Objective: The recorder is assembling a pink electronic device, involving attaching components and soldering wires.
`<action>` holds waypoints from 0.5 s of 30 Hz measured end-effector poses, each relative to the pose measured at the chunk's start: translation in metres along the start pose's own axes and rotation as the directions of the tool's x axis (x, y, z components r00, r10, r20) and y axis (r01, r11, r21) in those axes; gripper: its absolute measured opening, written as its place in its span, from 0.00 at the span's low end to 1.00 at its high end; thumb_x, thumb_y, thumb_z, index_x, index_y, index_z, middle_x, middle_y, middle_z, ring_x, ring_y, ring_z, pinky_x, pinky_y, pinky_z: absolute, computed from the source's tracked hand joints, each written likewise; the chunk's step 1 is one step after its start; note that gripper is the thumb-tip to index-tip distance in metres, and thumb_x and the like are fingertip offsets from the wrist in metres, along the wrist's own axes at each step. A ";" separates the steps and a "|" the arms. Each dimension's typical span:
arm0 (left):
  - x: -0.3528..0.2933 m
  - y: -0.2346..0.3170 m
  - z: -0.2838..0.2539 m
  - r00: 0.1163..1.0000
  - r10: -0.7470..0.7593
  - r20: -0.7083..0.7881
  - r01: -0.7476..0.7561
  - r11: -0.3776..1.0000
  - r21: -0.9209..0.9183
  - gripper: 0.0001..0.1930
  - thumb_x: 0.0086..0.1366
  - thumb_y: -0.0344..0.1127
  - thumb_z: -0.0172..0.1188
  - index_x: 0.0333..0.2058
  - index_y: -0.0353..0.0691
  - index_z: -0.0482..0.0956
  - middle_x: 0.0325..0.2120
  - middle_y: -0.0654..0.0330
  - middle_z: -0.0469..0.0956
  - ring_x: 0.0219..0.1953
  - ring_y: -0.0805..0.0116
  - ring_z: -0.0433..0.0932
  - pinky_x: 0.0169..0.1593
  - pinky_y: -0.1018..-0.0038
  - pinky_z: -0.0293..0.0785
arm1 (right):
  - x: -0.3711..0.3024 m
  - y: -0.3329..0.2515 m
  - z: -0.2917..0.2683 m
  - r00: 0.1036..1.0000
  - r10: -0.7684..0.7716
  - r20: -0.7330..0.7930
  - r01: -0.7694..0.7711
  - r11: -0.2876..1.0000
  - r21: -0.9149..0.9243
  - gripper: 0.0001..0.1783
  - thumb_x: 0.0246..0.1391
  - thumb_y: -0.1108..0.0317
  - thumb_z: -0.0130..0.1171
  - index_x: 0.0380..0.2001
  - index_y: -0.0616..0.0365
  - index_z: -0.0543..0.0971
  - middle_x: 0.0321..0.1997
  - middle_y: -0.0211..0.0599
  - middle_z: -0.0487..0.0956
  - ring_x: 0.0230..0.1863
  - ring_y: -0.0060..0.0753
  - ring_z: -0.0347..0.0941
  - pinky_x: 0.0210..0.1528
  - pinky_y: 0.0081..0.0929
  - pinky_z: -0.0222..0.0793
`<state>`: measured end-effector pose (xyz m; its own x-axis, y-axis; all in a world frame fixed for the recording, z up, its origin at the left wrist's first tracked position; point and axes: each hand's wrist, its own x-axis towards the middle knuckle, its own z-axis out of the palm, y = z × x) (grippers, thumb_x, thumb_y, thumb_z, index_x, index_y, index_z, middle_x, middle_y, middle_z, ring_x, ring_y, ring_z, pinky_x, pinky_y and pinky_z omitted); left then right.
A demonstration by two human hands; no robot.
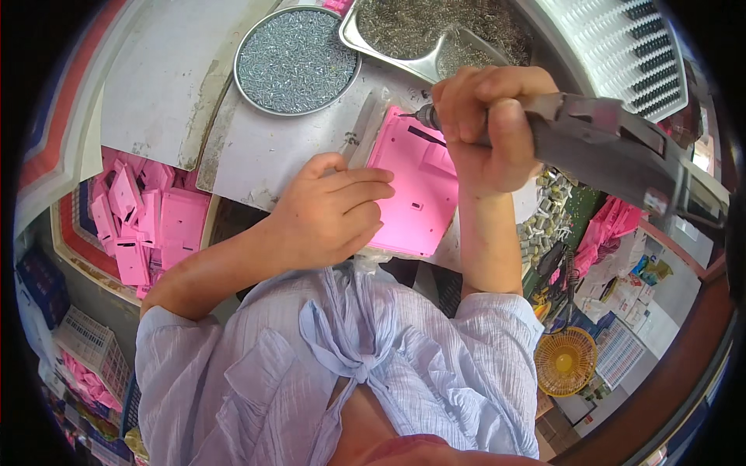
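Note:
A flat pink plastic panel (408,186) with small holes and a black slot lies on the worktable in front of me. My right hand (493,124) is wrapped round a dark power screwdriver (598,144). The tool's bit reaches the panel's far left corner; whether a screw sits under it is too small to tell. My left hand (334,206) rests at the panel's left edge, its fingers stretched over the pink surface. Clear plastic wrap (378,109) shows along the panel's edge.
A round metal tray of screws (297,62) stands at the far left, beside a metal tray of small springs (412,27). A bin of pink parts (148,221) sits at left. Small metallic parts (548,210) lie at right, with a yellow basket (566,361) lower down.

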<state>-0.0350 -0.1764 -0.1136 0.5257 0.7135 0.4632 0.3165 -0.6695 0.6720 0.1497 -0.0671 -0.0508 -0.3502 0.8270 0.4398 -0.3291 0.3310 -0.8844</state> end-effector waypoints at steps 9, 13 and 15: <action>-0.006 0.010 0.006 0.998 -0.066 -0.015 0.068 0.982 0.177 0.04 0.55 0.32 0.64 0.26 0.46 0.76 0.47 0.66 0.83 0.56 0.74 0.80 0.42 0.66 0.64 | -0.008 0.024 0.003 0.998 -0.053 -0.014 0.047 0.959 -0.279 0.06 0.65 0.70 0.55 0.35 0.57 0.69 0.18 0.31 0.67 0.15 0.22 0.57 0.17 0.24 0.52; -0.009 0.013 0.009 0.996 -0.081 -0.036 0.087 0.975 0.203 0.04 0.54 0.32 0.63 0.27 0.47 0.76 0.47 0.66 0.83 0.56 0.75 0.80 0.41 0.68 0.63 | -0.005 0.005 0.007 1.000 -0.003 0.020 0.007 0.982 -0.188 0.07 0.65 0.69 0.54 0.35 0.57 0.68 0.17 0.31 0.67 0.15 0.22 0.58 0.17 0.25 0.53; -0.007 0.013 0.008 0.995 -0.087 -0.039 0.094 0.975 0.202 0.04 0.54 0.32 0.63 0.27 0.47 0.77 0.47 0.66 0.83 0.55 0.75 0.80 0.41 0.68 0.63 | -0.008 0.003 0.009 0.997 -0.023 0.080 0.032 0.992 -0.122 0.08 0.65 0.69 0.55 0.34 0.58 0.68 0.17 0.32 0.68 0.15 0.23 0.59 0.17 0.26 0.54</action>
<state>-0.0279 -0.1922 -0.1129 0.4644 0.7769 0.4251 0.5175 -0.6277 0.5815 0.1436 -0.0768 -0.0555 -0.4114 0.7805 0.4708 -0.2308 0.4104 -0.8822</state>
